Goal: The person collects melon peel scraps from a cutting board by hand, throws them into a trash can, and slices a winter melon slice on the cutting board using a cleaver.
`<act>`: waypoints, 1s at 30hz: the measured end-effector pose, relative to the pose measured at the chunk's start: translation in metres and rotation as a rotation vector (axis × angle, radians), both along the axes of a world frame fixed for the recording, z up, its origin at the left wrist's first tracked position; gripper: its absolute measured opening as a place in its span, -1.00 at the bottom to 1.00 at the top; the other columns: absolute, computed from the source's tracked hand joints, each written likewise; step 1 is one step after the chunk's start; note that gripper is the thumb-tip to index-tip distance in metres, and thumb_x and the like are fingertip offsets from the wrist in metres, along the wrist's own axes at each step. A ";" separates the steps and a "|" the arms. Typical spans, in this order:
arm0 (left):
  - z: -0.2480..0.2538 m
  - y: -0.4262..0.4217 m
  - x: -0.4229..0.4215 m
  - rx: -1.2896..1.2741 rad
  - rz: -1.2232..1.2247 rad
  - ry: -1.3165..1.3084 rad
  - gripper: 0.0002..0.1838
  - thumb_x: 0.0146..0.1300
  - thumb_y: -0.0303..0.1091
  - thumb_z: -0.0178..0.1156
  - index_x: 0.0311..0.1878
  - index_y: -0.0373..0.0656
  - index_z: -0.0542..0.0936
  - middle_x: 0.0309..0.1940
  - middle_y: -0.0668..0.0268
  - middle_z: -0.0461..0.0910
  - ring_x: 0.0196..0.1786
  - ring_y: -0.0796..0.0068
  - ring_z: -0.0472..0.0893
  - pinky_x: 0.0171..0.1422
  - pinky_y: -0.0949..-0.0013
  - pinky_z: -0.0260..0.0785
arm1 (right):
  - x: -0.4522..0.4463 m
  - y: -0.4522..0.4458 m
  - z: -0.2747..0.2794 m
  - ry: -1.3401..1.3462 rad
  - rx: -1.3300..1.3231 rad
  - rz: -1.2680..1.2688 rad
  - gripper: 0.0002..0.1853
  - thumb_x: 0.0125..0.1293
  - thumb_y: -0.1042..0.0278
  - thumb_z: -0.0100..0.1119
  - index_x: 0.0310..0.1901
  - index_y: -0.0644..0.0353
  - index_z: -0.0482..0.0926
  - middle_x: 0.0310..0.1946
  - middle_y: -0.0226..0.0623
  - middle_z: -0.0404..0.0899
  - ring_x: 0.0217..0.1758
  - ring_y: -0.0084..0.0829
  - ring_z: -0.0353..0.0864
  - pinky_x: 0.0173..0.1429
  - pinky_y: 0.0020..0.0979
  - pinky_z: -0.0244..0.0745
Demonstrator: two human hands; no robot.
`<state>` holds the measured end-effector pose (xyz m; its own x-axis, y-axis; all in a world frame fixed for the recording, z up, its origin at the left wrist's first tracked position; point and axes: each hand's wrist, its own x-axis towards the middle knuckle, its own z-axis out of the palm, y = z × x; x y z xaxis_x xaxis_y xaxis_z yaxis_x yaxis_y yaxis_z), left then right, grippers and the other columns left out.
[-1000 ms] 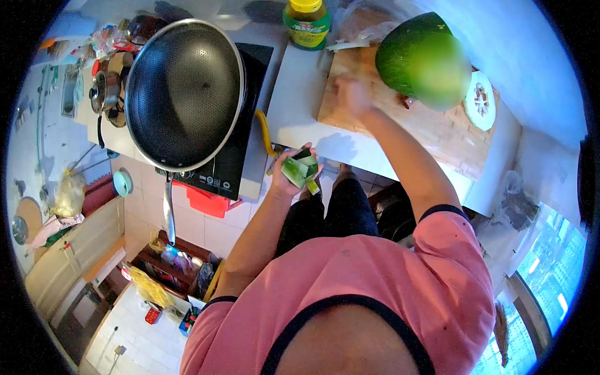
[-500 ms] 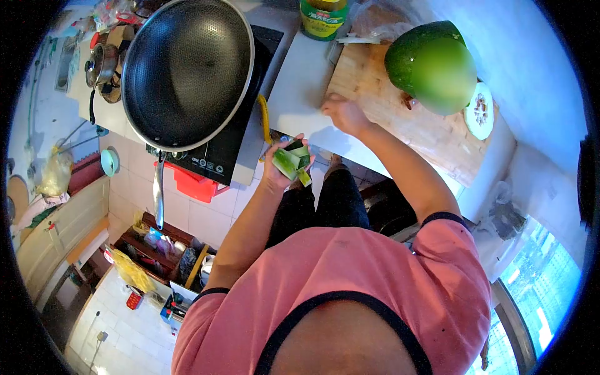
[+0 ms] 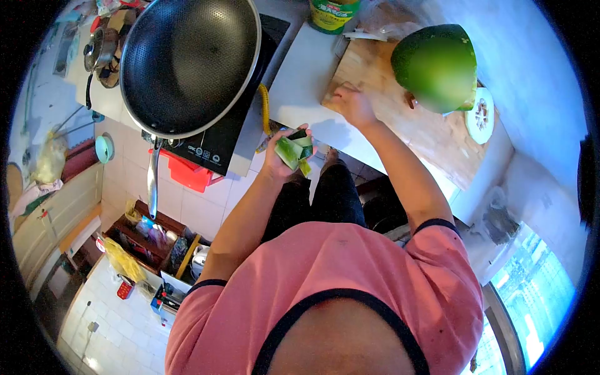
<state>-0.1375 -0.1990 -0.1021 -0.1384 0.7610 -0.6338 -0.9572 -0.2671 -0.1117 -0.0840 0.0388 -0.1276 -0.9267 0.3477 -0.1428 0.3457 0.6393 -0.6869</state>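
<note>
My left hand point(image 3: 275, 160) is cupped around several green rind pieces point(image 3: 288, 152), just off the counter's front edge. Dark skin shows on some pieces and pale green on others. My right hand point(image 3: 354, 107) is curled closed over the near left corner of the wooden cutting board point(image 3: 375, 78); whether anything is inside its fingers is hidden. Toward the back of the board sits a large dark-green melon point(image 3: 431, 69), its near side blurred. Beside it on the right lies a pale round melon slice point(image 3: 480, 115) with a seedy centre.
A big black wok point(image 3: 190, 69) rests on the induction cooker point(image 3: 209, 150) at left, its handle point(image 3: 153, 187) jutting over the floor. A green-yellow tub point(image 3: 334, 15) stands behind the board. Below the cooker is a red plastic item point(image 3: 187, 172). A yellow hose point(image 3: 265, 109) runs beside it.
My right hand has shifted slightly up and right over the board corner, staying curled. My left hand still holds the rind pieces, tilted a little differently. The whole view has shifted slightly.
</note>
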 end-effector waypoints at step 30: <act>0.009 0.004 -0.010 0.112 -0.099 0.013 -0.52 0.17 -0.20 0.03 0.11 -0.28 0.39 -0.11 0.17 0.54 -0.03 0.21 0.52 0.15 0.05 0.35 | 0.057 -0.042 -0.010 0.220 0.046 -0.492 -0.93 0.08 0.50 0.12 -0.39 0.22 0.43 -0.38 -0.04 0.48 -0.31 -0.01 0.52 -0.27 -0.11 0.44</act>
